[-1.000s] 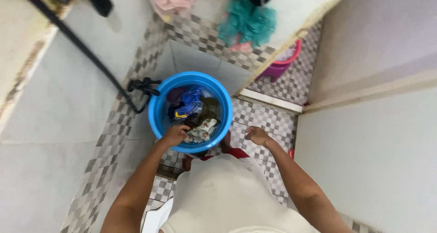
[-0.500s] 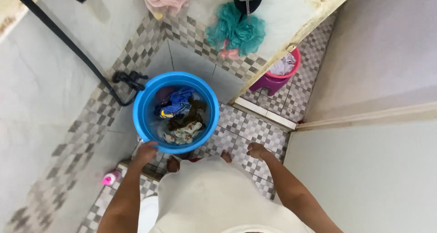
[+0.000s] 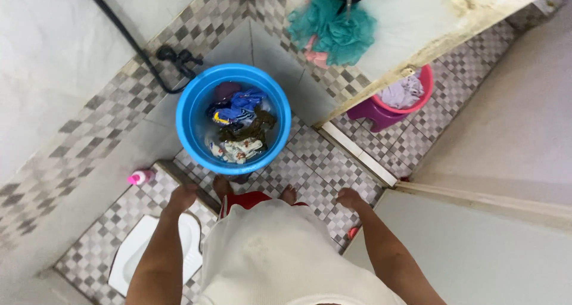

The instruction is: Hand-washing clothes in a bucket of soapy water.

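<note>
Left hand (image 3: pixel 182 196): hangs at the person's side above the checkered tile floor (image 3: pixel 310 162), just over the front edge of the white squat toilet (image 3: pixel 143 251). It holds nothing; the fingers look loosely curled, though from straight above it is hard to say how far they are spread.
Right hand (image 3: pixel 348 198): hangs free on the other side, over the floor near the raised door sill (image 3: pixel 357 156). Nothing is in it; the fingers point down and inward, loosely bent.
Blue bucket (image 3: pixel 233 119): stands upright on the floor in front of the person's bare feet, apart from both hands, nearer the left one. It is filled with water.
Wet clothes (image 3: pixel 238 123): lie soaking inside the bucket, a blue piece at the top, a dark olive piece in the middle, a pale printed piece nearest the person.
Black hose (image 3: pixel 131 40): runs down along the white wall tiles to a tap fitting just behind the bucket.
Pink bottle (image 3: pixel 140 177): lies on the floor by the wall, left of the bucket and near the toilet.
Pink basin (image 3: pixel 408 93): sits beyond the sill to the right, on a purple stool, with pale cloth in it.
Teal cloth (image 3: pixel 330 25): hangs in the far corner above the bucket.
Person: white top, red garment at the legs.
</note>
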